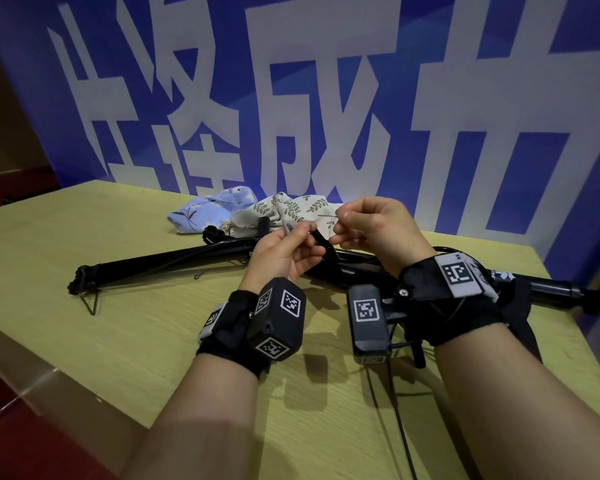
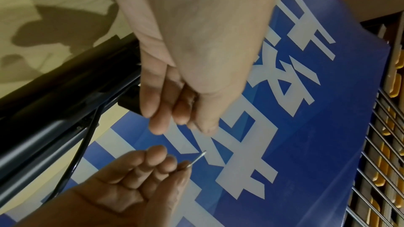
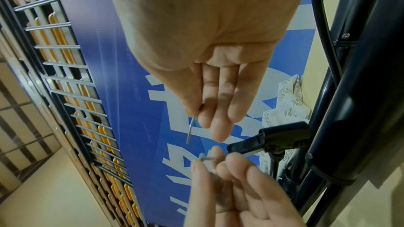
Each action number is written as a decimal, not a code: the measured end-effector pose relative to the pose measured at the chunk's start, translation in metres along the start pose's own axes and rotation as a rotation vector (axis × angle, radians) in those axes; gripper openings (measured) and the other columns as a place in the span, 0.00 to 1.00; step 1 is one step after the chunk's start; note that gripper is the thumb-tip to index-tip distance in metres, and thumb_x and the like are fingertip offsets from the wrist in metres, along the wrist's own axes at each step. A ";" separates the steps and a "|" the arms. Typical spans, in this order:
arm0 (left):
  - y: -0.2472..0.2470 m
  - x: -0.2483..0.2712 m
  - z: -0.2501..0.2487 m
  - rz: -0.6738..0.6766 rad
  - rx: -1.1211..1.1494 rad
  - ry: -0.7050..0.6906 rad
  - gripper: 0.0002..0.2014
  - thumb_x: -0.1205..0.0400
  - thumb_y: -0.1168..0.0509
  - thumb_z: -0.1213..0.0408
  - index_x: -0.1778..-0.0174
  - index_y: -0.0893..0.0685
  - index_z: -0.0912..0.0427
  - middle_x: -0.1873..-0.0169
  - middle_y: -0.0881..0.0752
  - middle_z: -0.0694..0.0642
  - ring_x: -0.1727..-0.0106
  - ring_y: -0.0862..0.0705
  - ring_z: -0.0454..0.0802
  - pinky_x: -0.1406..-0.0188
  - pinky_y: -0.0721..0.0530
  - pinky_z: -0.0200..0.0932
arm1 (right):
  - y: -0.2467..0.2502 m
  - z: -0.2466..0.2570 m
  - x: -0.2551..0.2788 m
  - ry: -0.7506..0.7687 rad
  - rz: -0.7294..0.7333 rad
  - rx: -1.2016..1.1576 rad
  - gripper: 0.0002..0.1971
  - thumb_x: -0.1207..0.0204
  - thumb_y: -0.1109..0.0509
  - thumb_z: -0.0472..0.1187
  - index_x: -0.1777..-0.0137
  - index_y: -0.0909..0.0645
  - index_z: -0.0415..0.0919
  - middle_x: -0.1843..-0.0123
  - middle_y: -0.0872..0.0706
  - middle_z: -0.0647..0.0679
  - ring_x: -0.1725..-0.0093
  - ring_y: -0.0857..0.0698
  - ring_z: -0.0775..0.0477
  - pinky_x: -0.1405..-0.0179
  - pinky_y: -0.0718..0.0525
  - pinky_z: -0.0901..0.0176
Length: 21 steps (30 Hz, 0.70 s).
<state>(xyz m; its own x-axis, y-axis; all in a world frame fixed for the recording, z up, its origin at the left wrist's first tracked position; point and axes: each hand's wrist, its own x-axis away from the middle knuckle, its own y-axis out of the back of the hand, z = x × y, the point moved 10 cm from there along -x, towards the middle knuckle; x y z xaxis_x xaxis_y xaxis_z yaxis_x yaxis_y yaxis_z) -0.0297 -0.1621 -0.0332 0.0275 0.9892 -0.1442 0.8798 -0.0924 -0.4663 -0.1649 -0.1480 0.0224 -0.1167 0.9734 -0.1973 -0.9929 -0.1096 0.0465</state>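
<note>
Both hands are raised above the yellow-green table (image 1: 118,306). My right hand (image 1: 336,220) pinches a thin metal needle (image 1: 324,215) between thumb and forefinger, its free end pointing left toward the other hand. The needle's eye (image 2: 204,152) shows in the left wrist view, and its shaft (image 3: 190,129) in the right wrist view. My left hand (image 1: 303,233) pinches a thin white strand (image 1: 285,223), seemingly thread, whose short end (image 3: 205,158) sticks out near the needle. The two tips are a small gap apart.
A long black folded metal frame (image 1: 174,259) with cables lies across the table under the hands. Behind it lie a leaf-printed cream cloth (image 1: 291,206) and a light blue cloth (image 1: 208,211). A blue banner (image 1: 326,98) with white characters stands at the table's back edge.
</note>
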 end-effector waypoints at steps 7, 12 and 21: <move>0.008 -0.001 0.000 -0.063 0.069 -0.001 0.09 0.14 0.39 0.65 0.55 0.17 0.64 0.74 0.15 0.53 0.73 0.14 0.44 0.72 0.14 0.34 | -0.010 -0.002 0.001 0.011 0.020 0.133 0.04 0.24 0.31 0.28 0.57 0.15 0.34 0.64 0.13 0.41 0.67 0.11 0.50 0.62 0.13 0.63; 0.007 -0.003 0.001 -0.040 0.221 0.065 0.08 0.16 0.42 0.74 0.51 0.17 0.65 0.69 0.11 0.55 0.71 0.14 0.43 0.71 0.18 0.32 | -0.010 -0.003 0.002 0.004 0.015 0.130 0.02 0.28 0.29 0.24 0.57 0.17 0.25 0.64 0.14 0.37 0.67 0.11 0.48 0.61 0.11 0.59; 0.013 -0.005 0.003 -0.079 0.089 0.038 0.05 0.17 0.37 0.68 0.54 0.16 0.58 0.71 0.14 0.49 0.73 0.21 0.39 0.71 0.32 0.33 | -0.016 0.002 0.001 0.074 0.006 0.375 0.09 0.28 0.25 0.33 0.49 0.11 0.41 0.58 0.13 0.54 0.61 0.19 0.64 0.64 0.24 0.79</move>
<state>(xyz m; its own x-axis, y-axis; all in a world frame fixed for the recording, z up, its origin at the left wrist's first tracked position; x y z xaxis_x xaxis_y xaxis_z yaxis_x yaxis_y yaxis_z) -0.0196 -0.1684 -0.0410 -0.0211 0.9973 -0.0710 0.8345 -0.0216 -0.5506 -0.1488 -0.1444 0.0237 -0.1372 0.9542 -0.2657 -0.9163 -0.0204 0.4000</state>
